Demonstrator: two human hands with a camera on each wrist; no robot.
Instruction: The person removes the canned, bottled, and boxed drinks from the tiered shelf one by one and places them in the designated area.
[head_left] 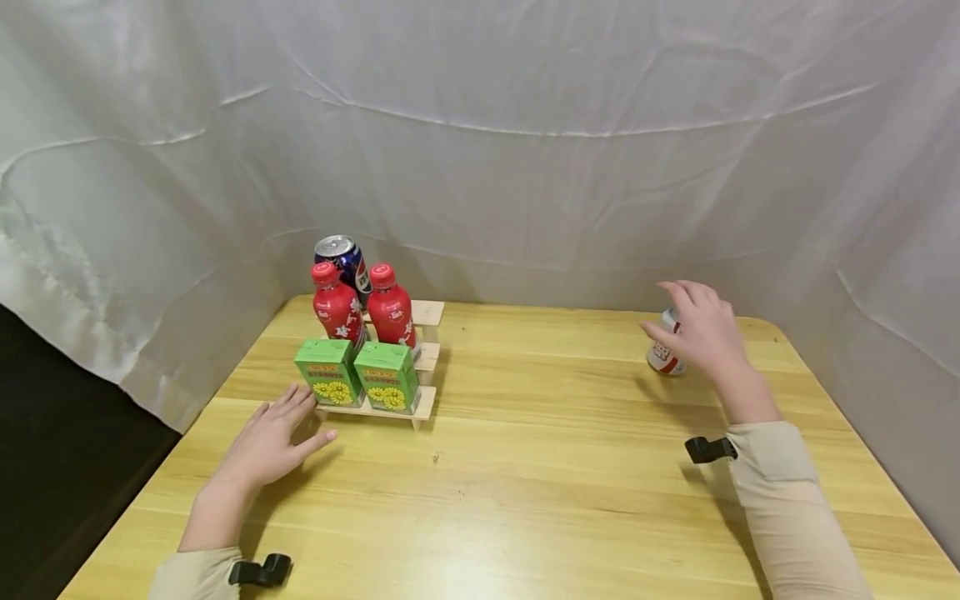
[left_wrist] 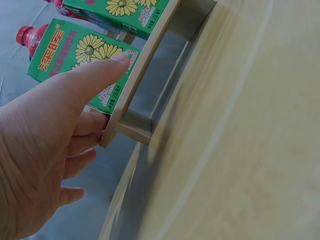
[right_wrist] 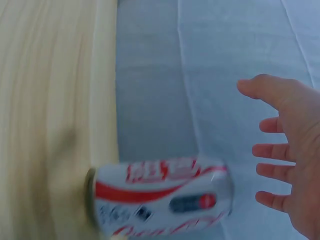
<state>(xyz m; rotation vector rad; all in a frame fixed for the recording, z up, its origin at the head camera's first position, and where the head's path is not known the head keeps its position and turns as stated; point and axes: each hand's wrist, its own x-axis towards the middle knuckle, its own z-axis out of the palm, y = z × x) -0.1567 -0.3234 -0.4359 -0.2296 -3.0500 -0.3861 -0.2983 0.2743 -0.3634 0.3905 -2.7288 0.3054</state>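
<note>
My left hand point(head_left: 273, 442) is at the near left corner of a small stepped wooden rack point(head_left: 426, 403), fingers beside its end. In the left wrist view, its thumb point(left_wrist: 95, 75) overlaps the front of a green drink carton point(left_wrist: 56, 47). A white can with red markings point(head_left: 664, 360) stands near the table's back right. Over it in the head view is my right hand point(head_left: 708, 333), fingers spread and thumb out. The right wrist view shows the can point(right_wrist: 160, 187) apart from those fingers, with nothing in the hand.
On the rack's lowest step stand two green cartons point(head_left: 387, 379). Two red bottles point(head_left: 392, 318) stand behind them, and a dark blue can point(head_left: 343, 254) is at the back. A pale curtain point(head_left: 540, 183) hangs behind the wooden table point(head_left: 525, 467).
</note>
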